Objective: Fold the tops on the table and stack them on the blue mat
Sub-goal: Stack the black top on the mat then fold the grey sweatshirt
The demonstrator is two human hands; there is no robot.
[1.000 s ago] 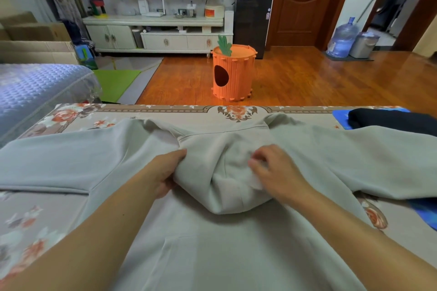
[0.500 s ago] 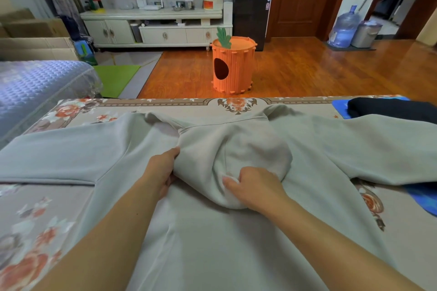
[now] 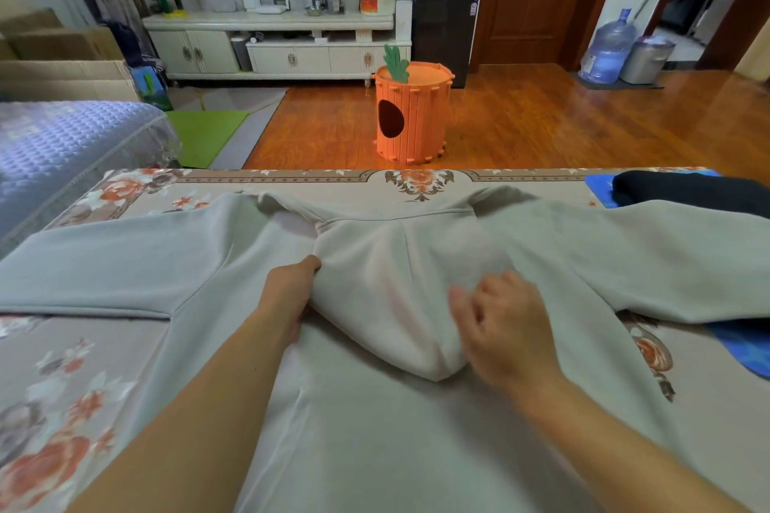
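Grey hoodie point(image 3: 375, 429) spread unfolded on tabletop point(image 3: 125, 196). Left hand point(image 3: 291, 296) grip pinching hood; right hand point(image 3: 504, 329) loosely open above. Dark top point(image 3: 687, 192) already on blue mat point(image 3: 598, 189).

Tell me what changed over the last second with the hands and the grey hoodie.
The right hand slid down the hood toward the person, pressing it flat, then lifted off to the hood's right side, fingers loosely open and blurred. The left hand stayed at the hood's left edge, holding it in place. The grey hoodie stayed spread, and the dark folded top still lies on the blue mat.
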